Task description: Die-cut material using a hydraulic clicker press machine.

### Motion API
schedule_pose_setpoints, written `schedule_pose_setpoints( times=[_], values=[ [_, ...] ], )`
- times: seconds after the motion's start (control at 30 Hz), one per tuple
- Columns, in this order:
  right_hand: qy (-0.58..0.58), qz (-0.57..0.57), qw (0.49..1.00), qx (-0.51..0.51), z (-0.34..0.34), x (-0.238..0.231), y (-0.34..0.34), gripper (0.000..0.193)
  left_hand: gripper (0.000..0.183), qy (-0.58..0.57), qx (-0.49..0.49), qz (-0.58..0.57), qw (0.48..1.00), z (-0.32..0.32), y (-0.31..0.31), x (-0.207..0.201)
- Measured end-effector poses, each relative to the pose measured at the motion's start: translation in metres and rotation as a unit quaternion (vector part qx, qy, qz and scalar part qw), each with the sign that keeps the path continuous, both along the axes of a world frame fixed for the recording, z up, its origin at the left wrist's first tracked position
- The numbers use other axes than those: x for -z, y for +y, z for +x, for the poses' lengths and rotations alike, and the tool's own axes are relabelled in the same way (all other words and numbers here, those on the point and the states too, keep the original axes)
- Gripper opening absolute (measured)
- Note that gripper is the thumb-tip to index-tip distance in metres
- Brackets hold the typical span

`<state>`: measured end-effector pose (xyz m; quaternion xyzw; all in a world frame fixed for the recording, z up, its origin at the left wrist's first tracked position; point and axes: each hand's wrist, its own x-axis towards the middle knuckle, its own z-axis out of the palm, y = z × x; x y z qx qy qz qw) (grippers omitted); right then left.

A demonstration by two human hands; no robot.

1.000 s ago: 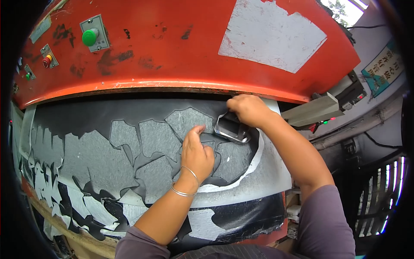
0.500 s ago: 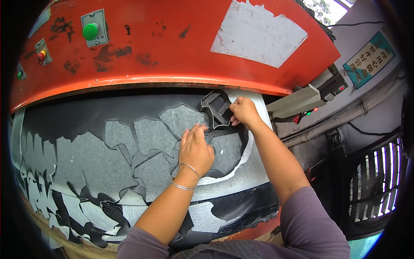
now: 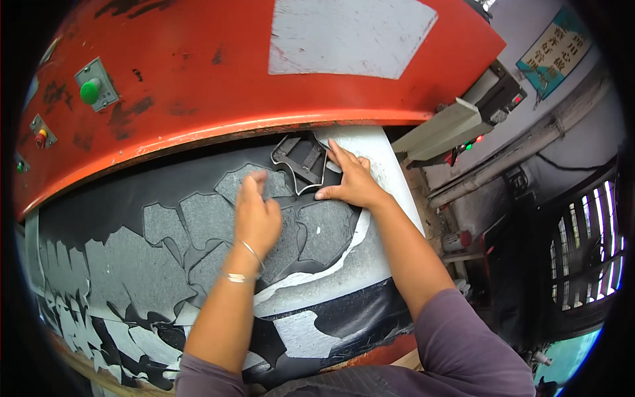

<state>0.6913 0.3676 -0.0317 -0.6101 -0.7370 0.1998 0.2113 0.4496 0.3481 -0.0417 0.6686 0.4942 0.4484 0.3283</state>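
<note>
A steel-edged cutting die with crossbars inside lies on the black sheet material, by the lower lip of a red machine. My right hand is at the die's right side, thumb at its near corner and fingers along its far right edge. To the left of the die, my left hand is over the sheet, wearing a silvery bangle at the wrist. Its fingers point away from me and are smeared by motion. Grey die-shaped areas show among the black sheet, around and left of that hand.
The red machine body overhangs the work along the far side. It carries a green push button and a red knob. A white board lies beneath the sheet. Pale and black scraps hang at the near edge.
My left hand has moved left, away from the die. My right hand has shifted its hold, fingers now spread along the die's right side. The whole view has turned slightly.
</note>
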Motion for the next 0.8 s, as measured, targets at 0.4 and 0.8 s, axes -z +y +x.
schedule_pose_setpoints(
  times=[0.4, 0.8],
  values=[
    [-0.018, 0.074, 0.997, 0.006, -0.001, 0.001, -0.001, 0.112, 0.041, 0.256, 0.067, 0.059, 0.963, -0.007, 0.041, -0.005],
    [-0.013, 0.074, 0.997, 0.010, 0.001, 0.001, -0.001, 0.110, 0.038, 0.254, 0.074, 0.068, 0.962, -0.007, 0.043, 0.000]
  ],
)
